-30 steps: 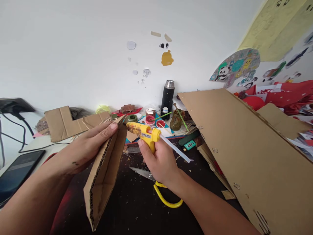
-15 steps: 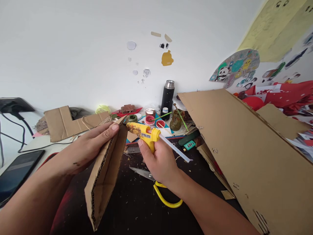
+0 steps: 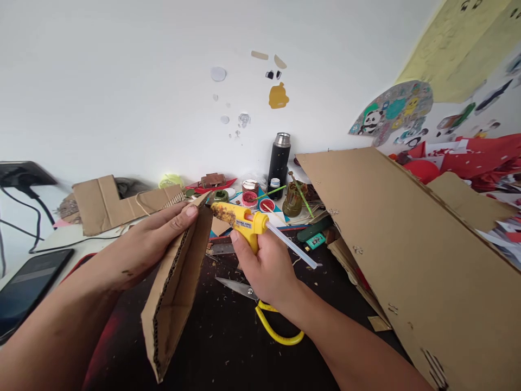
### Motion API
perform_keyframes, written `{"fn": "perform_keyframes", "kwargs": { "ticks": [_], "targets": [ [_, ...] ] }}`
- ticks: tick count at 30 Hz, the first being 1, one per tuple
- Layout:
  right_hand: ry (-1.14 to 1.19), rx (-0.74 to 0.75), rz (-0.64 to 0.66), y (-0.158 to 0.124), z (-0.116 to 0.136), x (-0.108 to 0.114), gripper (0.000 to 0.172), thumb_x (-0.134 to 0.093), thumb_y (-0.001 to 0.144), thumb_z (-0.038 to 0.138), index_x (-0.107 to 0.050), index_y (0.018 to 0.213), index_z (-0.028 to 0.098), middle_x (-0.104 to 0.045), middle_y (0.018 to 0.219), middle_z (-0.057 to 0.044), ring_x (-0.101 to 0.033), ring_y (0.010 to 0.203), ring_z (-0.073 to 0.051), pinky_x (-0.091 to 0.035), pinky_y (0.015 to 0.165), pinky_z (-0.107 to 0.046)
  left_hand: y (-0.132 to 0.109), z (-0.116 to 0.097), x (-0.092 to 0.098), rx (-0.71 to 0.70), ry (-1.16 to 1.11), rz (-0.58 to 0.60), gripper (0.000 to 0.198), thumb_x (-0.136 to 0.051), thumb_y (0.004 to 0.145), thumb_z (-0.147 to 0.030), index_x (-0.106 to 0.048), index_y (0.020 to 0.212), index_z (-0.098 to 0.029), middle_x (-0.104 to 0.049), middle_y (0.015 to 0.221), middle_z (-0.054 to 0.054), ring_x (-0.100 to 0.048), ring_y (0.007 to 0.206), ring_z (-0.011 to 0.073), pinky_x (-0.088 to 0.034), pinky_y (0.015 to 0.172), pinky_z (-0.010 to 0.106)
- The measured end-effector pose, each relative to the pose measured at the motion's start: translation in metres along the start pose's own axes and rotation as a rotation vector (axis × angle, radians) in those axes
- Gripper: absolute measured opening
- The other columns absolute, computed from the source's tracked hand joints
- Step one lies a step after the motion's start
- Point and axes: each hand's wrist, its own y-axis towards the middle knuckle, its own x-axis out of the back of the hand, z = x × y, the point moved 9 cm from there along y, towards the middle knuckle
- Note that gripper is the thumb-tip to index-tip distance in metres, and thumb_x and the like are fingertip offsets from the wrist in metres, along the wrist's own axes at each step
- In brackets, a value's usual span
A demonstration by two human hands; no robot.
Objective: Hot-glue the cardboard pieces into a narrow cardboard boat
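A folded cardboard piece [image 3: 179, 293] is gripped near its top end by my left hand [image 3: 163, 231], thumb on the near side and fingers behind it. My right hand [image 3: 266, 260] is wrapped round the handle of a yellow hot glue gun [image 3: 240, 217]. Its dark nozzle points left and meets or nearly meets the upper right edge of the cardboard. A clear glue stick [image 3: 293, 247] juts out of the gun's back. Below my right hand, scissors with yellow handles [image 3: 280, 339] lie on the dark tabletop, partly hidden by my wrist.
A large cardboard sheet [image 3: 415, 255] leans across the right side. Paint pots [image 3: 249, 200], a black flask [image 3: 280, 160] and a brush jar [image 3: 292, 201] stand at the back. On the left are a phone [image 3: 32, 293], cables and a cardboard offcut [image 3: 97, 206].
Hardly anything differs. Both hands, the glue gun and the cardboard hold nearly the same places, with only a very slight shift.
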Motion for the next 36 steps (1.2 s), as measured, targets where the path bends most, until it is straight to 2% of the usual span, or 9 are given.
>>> {"fn": "perform_keyframes", "kwargs": {
  "ticks": [3,11,16,22,31,36],
  "targets": [
    [0.009,0.000,0.012,0.001,0.001,0.000,0.031,-0.054,0.103,0.048,-0.058,0.086,0.022,-0.066,0.075,-0.004,-0.062,0.068,-0.020,-0.049,0.068,-0.034,0.000,0.008,-0.007,0.052,-0.113,0.095,0.081,-0.066,0.084,-0.082,-0.069,0.145,-0.029,-0.081,0.132,0.007,-0.075,0.122,0.0360,-0.057,0.111,0.047],
    [0.009,0.005,-0.003,0.000,0.002,0.000,0.030,-0.054,0.103,0.048,-0.062,0.092,0.021,-0.071,0.085,-0.007,-0.067,0.079,-0.022,-0.051,0.074,-0.034,0.001,0.012,-0.004,0.088,-0.115,0.069,0.079,-0.069,0.081,-0.083,-0.071,0.142,-0.033,-0.076,0.141,0.003,-0.069,0.132,0.0350,-0.046,0.122,0.046],
    [0.007,-0.009,-0.002,0.001,0.001,0.001,0.032,-0.054,0.102,0.048,-0.056,0.083,0.022,-0.063,0.072,-0.002,-0.058,0.066,-0.018,-0.046,0.065,-0.032,0.000,0.011,-0.003,0.111,-0.100,0.056,0.083,-0.070,0.076,-0.087,-0.073,0.139,-0.033,-0.074,0.145,0.004,-0.067,0.134,0.0371,-0.043,0.124,0.049],
    [0.010,-0.025,0.006,0.001,0.001,0.002,0.038,-0.054,0.101,0.049,-0.046,0.073,0.025,-0.048,0.058,0.002,-0.048,0.056,-0.016,-0.038,0.057,-0.031,-0.001,0.008,-0.004,0.095,-0.088,0.053,0.079,-0.069,0.078,-0.085,-0.073,0.139,-0.035,-0.073,0.146,0.001,-0.067,0.136,0.0342,-0.044,0.123,0.044],
    [-0.008,-0.038,0.019,0.002,0.001,0.003,0.037,-0.053,0.102,0.048,-0.047,0.074,0.025,-0.047,0.058,0.003,-0.048,0.057,-0.016,-0.037,0.057,-0.032,0.001,0.012,-0.002,0.094,-0.084,0.051,0.077,-0.069,0.081,-0.083,-0.070,0.143,-0.038,-0.072,0.148,-0.001,-0.065,0.139,0.0326,-0.049,0.118,0.041],
    [-0.009,-0.066,0.035,0.002,-0.002,0.001,0.035,-0.052,0.102,0.049,-0.051,0.077,0.025,-0.044,0.055,0.004,-0.046,0.054,-0.017,-0.036,0.055,-0.032,0.001,0.008,-0.004,0.073,-0.066,0.053,0.081,-0.068,0.080,-0.085,-0.071,0.143,-0.034,-0.075,0.143,0.002,-0.067,0.135,0.0359,-0.053,0.115,0.044]
  ]
}}
